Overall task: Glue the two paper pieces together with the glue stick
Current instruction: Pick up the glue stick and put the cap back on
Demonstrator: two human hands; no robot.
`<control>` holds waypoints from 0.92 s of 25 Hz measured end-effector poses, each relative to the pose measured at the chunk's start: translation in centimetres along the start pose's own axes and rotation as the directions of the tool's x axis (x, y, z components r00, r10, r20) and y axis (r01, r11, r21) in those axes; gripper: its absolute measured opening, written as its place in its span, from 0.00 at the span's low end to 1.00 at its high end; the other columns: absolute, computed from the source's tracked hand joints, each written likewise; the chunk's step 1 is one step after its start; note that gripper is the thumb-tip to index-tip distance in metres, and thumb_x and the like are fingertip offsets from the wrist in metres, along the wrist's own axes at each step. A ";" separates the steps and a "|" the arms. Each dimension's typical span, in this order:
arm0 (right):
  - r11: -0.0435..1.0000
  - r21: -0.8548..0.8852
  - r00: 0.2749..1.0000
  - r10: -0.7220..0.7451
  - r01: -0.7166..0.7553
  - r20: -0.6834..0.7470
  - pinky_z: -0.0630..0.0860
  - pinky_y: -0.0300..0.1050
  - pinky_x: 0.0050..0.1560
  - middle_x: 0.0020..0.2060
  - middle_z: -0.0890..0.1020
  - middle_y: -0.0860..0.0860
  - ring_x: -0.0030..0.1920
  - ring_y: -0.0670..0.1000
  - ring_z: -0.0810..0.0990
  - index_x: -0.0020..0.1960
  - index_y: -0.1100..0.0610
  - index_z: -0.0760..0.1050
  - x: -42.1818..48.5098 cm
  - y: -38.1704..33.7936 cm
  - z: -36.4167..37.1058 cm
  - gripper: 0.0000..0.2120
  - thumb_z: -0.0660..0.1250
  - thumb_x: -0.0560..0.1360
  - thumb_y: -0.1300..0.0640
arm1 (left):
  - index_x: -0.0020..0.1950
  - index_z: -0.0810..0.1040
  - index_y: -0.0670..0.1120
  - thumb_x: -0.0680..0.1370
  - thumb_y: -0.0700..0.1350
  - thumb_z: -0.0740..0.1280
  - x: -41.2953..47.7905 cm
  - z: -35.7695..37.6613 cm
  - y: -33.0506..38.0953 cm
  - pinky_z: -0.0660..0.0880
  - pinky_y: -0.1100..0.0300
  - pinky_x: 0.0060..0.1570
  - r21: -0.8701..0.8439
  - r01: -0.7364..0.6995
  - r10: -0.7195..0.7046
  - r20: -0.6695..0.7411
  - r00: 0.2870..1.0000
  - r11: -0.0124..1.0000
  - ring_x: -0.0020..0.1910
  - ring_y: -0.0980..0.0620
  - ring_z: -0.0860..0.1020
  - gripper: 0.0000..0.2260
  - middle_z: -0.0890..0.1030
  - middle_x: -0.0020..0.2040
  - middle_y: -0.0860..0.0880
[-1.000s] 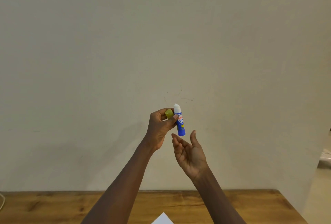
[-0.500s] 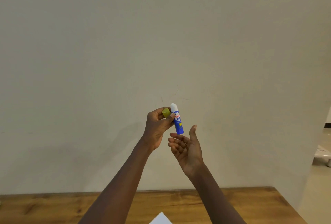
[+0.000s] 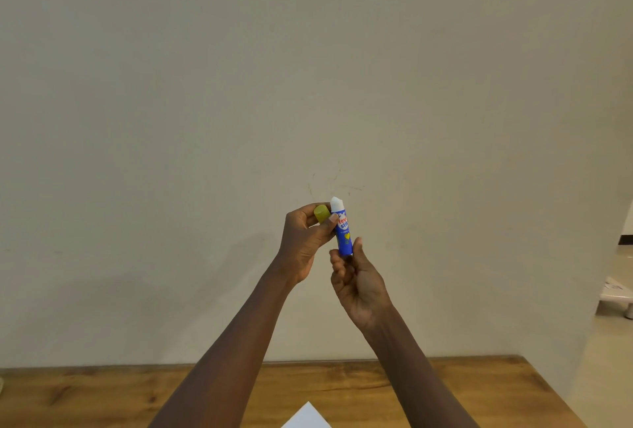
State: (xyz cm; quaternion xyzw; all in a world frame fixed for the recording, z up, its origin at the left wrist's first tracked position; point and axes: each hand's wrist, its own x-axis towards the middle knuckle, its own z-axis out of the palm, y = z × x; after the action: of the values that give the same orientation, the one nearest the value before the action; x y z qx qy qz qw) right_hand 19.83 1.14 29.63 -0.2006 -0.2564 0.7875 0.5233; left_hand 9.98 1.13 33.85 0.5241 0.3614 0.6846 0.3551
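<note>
The person holds both arms up in front of a plain pale wall (image 3: 308,85), and the glue stick (image 3: 343,229) is raised there in the air between the hands, well above the table. It stands nearly upright, its blue labelled body below and its bare white tip uppermost. The left hand (image 3: 305,239) is curled closed. Its thumb presses against the left side of the stick's upper body, and its fingers also keep hold of the yellow cap (image 3: 321,213), which is off the stick and sits just beside the white tip, on its left. The right hand (image 3: 359,284) comes up from below and grips the bottom end of the stick. Its thumb lies up along the right side of the tube, and its fingers are curled in at the base, hiding the very end. So both hands are closed on the same stick, the left high and the right low, and they are nearly touching each other. Down at the near edge of the view runs the wooden table (image 3: 102,393). On it, between the two forearms, a white corner of paper (image 3: 306,418) pokes into sight; the rest is cut off, so I cannot tell whether it is one sheet or two. Far off to the right, past the wall's edge, a low white stool (image 3: 618,295) stands on the pale floor.
</note>
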 end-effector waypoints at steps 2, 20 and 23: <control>0.996 0.069 0.999 -0.051 0.051 0.005 0.78 0.33 0.26 0.24 0.82 0.52 0.24 0.45 0.80 0.46 0.62 0.74 0.1 0.1 0.0 0.12 0.60 0.74 0.53 | 0.47 0.75 0.43 0.74 0.36 0.64 0.0 0.1 0.1 0.79 0.66 0.41 0.006 -0.007 0.007 0.010 1.000 1.000 0.44 0.49 0.78 0.05 0.79 0.42 0.47; 1.000 0.001 1.000 -0.003 0.003 0.027 0.78 0.33 0.27 0.27 0.83 0.53 0.25 0.46 0.80 0.45 0.64 0.77 0.0 0.0 0.2 0.24 0.57 0.73 0.42 | 0.56 0.73 0.37 0.74 0.35 0.63 0.2 0.1 0.3 0.78 0.67 0.40 0.045 0.001 0.000 -0.026 1.000 0.999 0.45 0.49 0.77 0.11 0.78 0.44 0.48; 0.995 0.094 1.000 -0.022 0.021 0.010 0.77 0.33 0.26 0.26 0.82 0.52 0.24 0.44 0.79 0.48 0.62 0.73 0.2 0.2 0.2 0.14 0.61 0.74 0.52 | 0.53 0.74 0.40 0.74 0.35 0.63 0.1 0.1 0.5 0.79 0.68 0.39 0.023 -0.004 0.004 -0.010 1.000 1.000 0.43 0.52 0.78 0.09 0.78 0.43 0.49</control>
State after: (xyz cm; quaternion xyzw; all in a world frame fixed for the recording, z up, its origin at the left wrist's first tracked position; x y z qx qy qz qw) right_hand 19.50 1.19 29.70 -0.1686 -0.2241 0.7941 0.5392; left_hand 10.01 1.04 34.34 0.5256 0.3701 0.6835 0.3459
